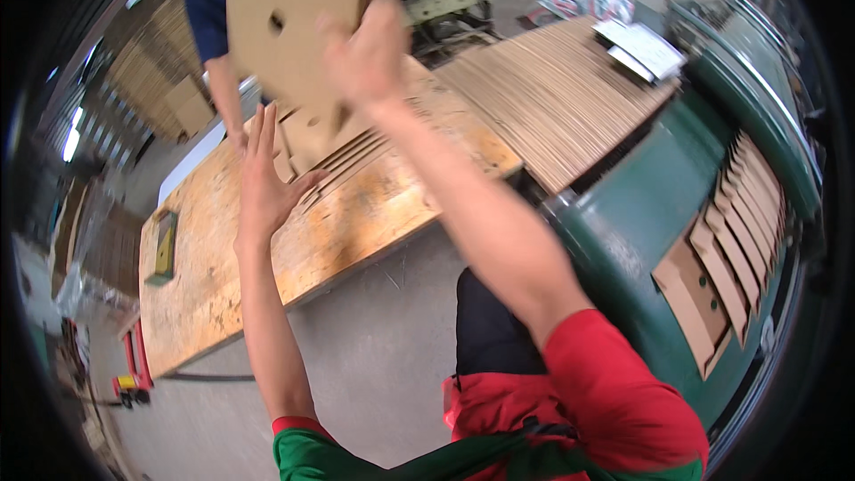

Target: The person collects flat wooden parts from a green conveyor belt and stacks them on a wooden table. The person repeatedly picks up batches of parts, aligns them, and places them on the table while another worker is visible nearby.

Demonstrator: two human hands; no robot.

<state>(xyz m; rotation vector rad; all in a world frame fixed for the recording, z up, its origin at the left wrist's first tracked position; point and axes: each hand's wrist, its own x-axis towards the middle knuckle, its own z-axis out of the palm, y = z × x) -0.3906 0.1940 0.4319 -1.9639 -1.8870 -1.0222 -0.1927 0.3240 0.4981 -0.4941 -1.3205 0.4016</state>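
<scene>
A stack of brown cardboard sheets [289, 44] with dark round holes is held up over the wooden table [347, 236]. My right hand [370, 53], blurred by motion, grips this stack at its right edge. Close to the stack's lower left side, my left hand [265, 191] is open with the fingers spread and nothing in it. Beneath the raised stack, more cardboard pieces [356, 156] lie overlapping on the tabletop.
Across the table stands a person in a dark blue sleeve [207, 13], one hand at the table's far edge. Packed cardboard [552, 89] stretches to the right, with papers [643, 52] on it. A green machine [632, 214] carries fanned cardboard pieces [735, 240]. A yellow-green block [162, 249] sits at the table's left.
</scene>
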